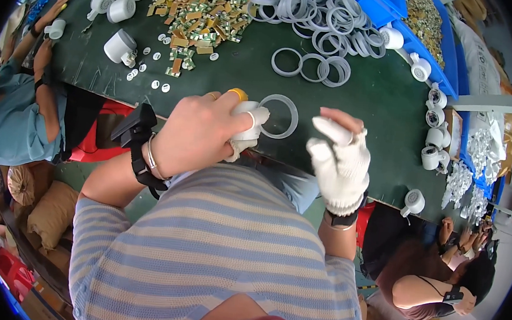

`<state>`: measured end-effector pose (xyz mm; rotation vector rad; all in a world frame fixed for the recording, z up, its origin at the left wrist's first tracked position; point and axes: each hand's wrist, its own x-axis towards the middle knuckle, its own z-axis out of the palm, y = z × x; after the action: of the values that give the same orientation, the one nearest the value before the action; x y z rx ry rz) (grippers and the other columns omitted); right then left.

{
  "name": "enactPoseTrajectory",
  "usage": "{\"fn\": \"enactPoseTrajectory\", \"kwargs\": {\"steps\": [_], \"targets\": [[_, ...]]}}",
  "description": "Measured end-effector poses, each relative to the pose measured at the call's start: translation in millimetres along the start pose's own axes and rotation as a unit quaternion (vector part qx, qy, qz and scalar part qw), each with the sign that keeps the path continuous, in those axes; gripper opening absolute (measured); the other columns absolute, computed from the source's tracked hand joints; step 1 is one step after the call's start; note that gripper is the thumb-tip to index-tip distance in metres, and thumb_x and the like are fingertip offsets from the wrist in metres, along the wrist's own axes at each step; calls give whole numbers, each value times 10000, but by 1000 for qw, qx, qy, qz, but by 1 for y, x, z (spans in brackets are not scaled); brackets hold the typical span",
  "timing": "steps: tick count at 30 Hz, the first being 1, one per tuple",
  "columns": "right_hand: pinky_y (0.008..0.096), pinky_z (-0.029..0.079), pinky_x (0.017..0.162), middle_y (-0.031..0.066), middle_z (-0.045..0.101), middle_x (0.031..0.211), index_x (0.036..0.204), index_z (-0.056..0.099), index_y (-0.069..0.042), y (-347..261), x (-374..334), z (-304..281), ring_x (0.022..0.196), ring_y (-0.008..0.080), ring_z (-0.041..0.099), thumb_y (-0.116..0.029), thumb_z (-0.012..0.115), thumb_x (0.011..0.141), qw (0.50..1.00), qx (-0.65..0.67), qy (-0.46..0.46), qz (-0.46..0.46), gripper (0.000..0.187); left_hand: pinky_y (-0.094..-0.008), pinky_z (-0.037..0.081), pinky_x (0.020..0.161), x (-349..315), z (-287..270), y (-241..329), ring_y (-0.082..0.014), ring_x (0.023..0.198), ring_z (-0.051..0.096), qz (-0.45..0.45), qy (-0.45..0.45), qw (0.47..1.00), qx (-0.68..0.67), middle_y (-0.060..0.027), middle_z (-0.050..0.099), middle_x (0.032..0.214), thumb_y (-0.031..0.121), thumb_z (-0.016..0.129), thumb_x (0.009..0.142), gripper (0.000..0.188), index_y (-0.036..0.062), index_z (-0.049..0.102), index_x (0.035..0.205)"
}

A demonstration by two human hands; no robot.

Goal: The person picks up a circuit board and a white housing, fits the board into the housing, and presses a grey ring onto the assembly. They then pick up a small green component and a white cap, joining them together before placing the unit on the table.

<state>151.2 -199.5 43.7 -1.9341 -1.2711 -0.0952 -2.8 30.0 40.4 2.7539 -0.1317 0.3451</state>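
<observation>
Ring (294,118), translucent and round, so with no long axis, lies flat near the front edge of the counter (388,110). From my remote seat, I see it between both hands, just right of my left hand (201,125) and farther from my gloved right hand (342,161). My left grip is closed around a white piece (247,107), partly hidden; my right grip is loosely parted, nothing visible in it.

Holding a mostly hidden white part (246,107) in left hand (195,129) over near edge of green table (394,114). Noted just right: grey ring (295,118); farther right, gloved right hand (342,164), fingers parted. Logged at far side: small-board heap (208,11) left, ring pile (311,5) right.
</observation>
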Motion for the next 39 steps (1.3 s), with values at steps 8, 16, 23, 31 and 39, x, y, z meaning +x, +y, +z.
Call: {"fn": "enactPoseTrajectory", "kwargs": {"steps": [8, 16, 23, 31, 39], "targets": [[373, 548, 805, 87, 725, 1009, 1060, 732, -77, -14, 4, 17, 865, 257, 689, -148, 784, 876, 1000, -7, 6, 1, 203, -336, 588, 811, 8, 13, 10, -251, 923, 705, -153, 57, 923, -350, -101, 655, 1151, 170, 805, 880, 582, 176, 615, 1431], [302, 558, 752, 130, 733, 1001, 1144, 667, 19, -31, 4, 13, 795, 184, 692, -146, 756, 943, 886, 399, -54, 231, 274, -451, 502, 1107, -3, 26, 5, -258, 1392, 513, -188, 8, 460, -868, -88, 403, 1581, 130, 828, 894, 1088, 144, 80, 1684], [337, 547, 769, 96, 710, 965, 1146, 727, -49, -33, 6, 10, 840, 216, 700, -158, 765, 946, 985, 151, -33, 83, 230, -415, 516, 1095, -3, 33, 13, -231, 1407, 495, -189, 21, 570, -800, -59, 359, 1606, -92, 818, 819, 1184, 187, 64, 1689], [340, 547, 774, 97, 726, 965, 1142, 733, -55, -37, 5, 10, 855, 223, 709, -175, 764, 949, 972, 197, -29, 123, 229, -410, 509, 1107, -7, 39, 14, -223, 1398, 500, -181, 30, 593, -784, -61, 378, 1594, -118, 813, 814, 1193, 215, 75, 1690], [336, 546, 795, 99, 723, 967, 1132, 737, -45, -36, 4, 16, 877, 231, 709, -180, 793, 930, 965, 219, -31, 144, 249, -401, 495, 1116, -8, 40, 13, -214, 1378, 527, -191, 53, 616, -762, -73, 456, 1547, -101, 812, 830, 1106, 188, 163, 1678]]}}
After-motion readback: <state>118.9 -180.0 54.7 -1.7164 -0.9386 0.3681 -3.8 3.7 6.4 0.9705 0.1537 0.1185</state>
